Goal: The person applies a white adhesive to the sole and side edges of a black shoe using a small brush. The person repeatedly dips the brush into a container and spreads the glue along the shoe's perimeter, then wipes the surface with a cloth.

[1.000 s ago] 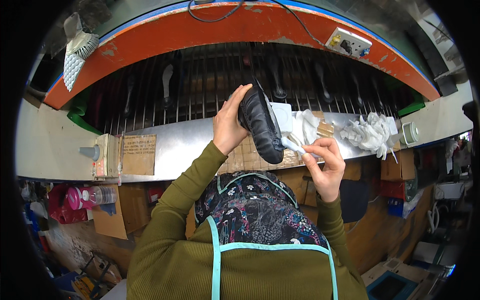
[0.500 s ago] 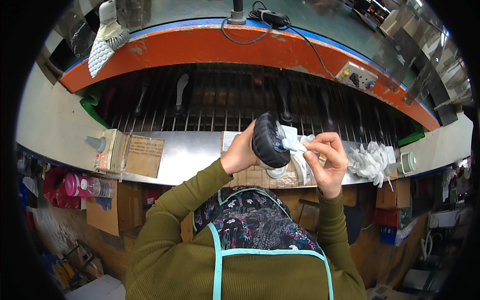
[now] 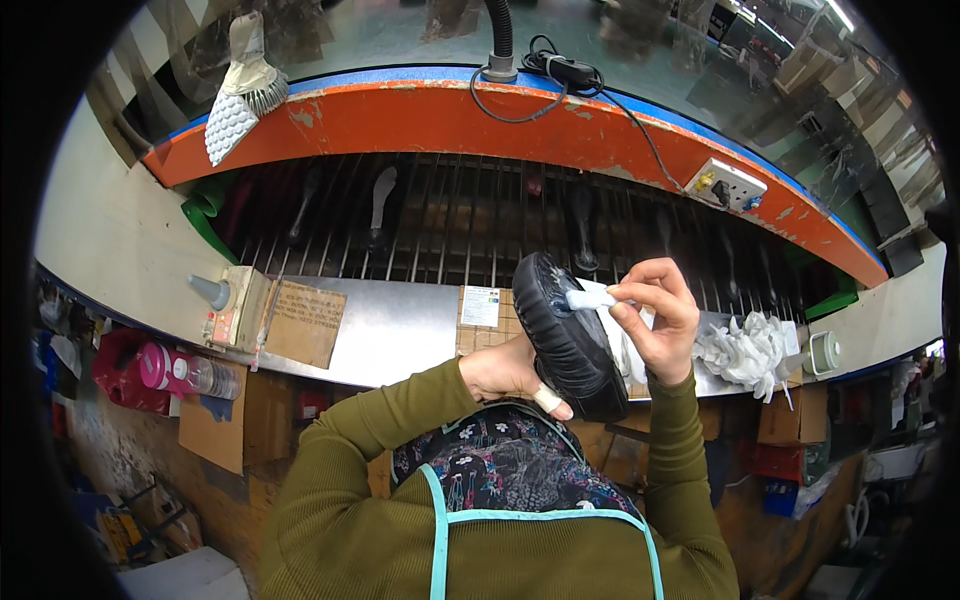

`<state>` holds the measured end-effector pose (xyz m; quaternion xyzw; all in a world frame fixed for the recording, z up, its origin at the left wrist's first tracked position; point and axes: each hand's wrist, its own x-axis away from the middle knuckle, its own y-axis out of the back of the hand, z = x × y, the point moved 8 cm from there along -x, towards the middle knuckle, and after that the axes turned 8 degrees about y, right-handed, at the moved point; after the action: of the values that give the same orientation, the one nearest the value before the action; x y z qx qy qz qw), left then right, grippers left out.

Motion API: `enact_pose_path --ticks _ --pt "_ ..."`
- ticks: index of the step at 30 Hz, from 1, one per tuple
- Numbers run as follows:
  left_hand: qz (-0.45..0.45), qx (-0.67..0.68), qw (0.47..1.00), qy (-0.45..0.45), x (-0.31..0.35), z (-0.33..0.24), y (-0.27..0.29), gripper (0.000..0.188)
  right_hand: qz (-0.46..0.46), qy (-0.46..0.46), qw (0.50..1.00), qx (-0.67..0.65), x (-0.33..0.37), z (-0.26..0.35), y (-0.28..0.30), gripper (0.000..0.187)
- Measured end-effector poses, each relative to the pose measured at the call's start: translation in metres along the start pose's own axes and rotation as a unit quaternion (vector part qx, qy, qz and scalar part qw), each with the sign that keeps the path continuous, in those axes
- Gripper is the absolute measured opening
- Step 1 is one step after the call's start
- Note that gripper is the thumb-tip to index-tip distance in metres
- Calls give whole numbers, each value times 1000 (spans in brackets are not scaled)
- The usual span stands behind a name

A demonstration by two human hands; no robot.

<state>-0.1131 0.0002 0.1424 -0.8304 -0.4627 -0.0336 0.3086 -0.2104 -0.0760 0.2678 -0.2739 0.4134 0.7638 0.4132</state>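
My left hand (image 3: pixel 507 372) grips a black shoe upper (image 3: pixel 572 352) by its lower end, with the thumb along its near side. The upper is tilted, gathered pleats run along its left edge, and its underside faces right with a whitish smear. Between the thumb and fingers of my right hand (image 3: pixel 660 312), a small white brush (image 3: pixel 585 299) is pinched, its tip touching that underside. A pale wrap covers part of my left thumb. White strips behind the upper are partly hidden by it.
A cardboard piece (image 3: pixel 305 322) and a box with a grey cone (image 3: pixel 228 305) sit at left. Crumpled white cloths (image 3: pixel 750 352) lie at right beside a white spool (image 3: pixel 823 353). Beyond the metal bench (image 3: pixel 390 335), black shoe parts (image 3: pixel 583 228) rest on metal rods below an orange beam (image 3: pixel 430 118).
My left hand has moved down and turned the shoe upper, so more of its length shows. The brush stays against its underside. The whole view has shifted slightly.
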Motion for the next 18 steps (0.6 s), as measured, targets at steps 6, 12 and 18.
enact_pose_path --ticks 6,12,18 --pt "58 50 997 28 0 8 -7 74 39 -71 995 -61 22 -25 2 13" --pt "-46 70 996 4 19 46 48 69 -148 -338 899 -233 165 -113 16 11" --pt "-51 224 936 -266 70 33 129 95 -35 -452 849 270 295 -124 10 14"
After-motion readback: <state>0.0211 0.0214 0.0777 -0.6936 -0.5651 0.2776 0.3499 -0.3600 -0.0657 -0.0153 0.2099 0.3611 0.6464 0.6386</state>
